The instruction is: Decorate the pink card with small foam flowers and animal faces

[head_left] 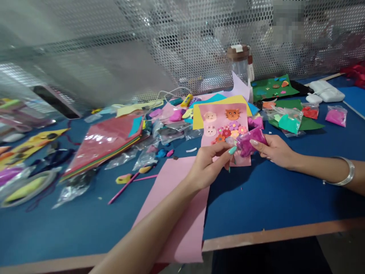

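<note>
A clear plastic packet of magenta clay [247, 142] is held up between my two hands. My left hand [209, 165] is closed, with thumb and fingers pinched at the packet's left end. Gripping the right side, my right hand [275, 151] has its thumb on top of the packet. Just behind lies a pink sheet [242, 110] with an orange cat face, two pale animal faces and several coloured flowers; the packet hides part of it. Under my left forearm is a plain pink sheet [182, 228], reaching over the table's front edge.
A stack of coloured sheets [105, 140], crossed magenta sticks [122, 190] and several plastic bags lie to the left. A lidded bottle [238, 62] stands at the back by a perforated metal screen [182, 49]. Clay packets [336, 116] and a white case [327, 91] lie to the right.
</note>
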Tool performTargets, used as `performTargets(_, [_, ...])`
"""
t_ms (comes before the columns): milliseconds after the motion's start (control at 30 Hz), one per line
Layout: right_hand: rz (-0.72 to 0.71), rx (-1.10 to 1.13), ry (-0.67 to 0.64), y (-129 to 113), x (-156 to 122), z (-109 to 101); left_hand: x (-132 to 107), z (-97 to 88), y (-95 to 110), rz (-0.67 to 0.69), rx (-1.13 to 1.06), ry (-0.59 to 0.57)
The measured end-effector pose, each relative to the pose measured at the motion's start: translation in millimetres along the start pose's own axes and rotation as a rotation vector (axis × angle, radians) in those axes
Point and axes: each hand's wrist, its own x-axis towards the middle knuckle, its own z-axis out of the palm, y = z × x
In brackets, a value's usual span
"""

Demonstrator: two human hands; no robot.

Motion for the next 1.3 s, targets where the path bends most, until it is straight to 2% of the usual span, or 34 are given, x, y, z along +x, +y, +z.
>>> performTargets(300, [0.057, 0.164, 0.013, -3.4, 2.3, 0.6, -1.4, 2.5, 1.3, -0.001, -0.005, -0.011])
performTargets(467, [0.021, 0.108, 0.018, -0.9, 1.1, 0.8, 0.0, 2.8, 0.3, 0.019, -0.005, -0.013])
performTargets(633, [-0.034, 0.001, 0.037, 4.5, -0.8, 0.8, 0.9, 1.3, 1.2, 0.028, -0.054, -0.063])
performTargets(767, [-0.04, 0.033, 0.021, 6.3, -1.0, 1.2, -0.9, 0.3, 3.6, 0.026, -0.111, -0.083])
performTargets(1000, [-0.048, 0.028, 0.012, 4.9, -0.4, 1.4, -2.4, 1.6, 3.5, -0.004, -0.083, -0.106])
performTargets(1167, [-0.047, -0.033, 0.038, 5.1, -1.8, 1.8, -3.5, 2.7, 4.6, -0.01, -0.055, -0.107])
performTargets(1300, [-0.012, 0.017, 0.061, 3.8, -3.1, 2.3, -5.6, 3.6, 8.4, -0.005, -0.08, -0.14])
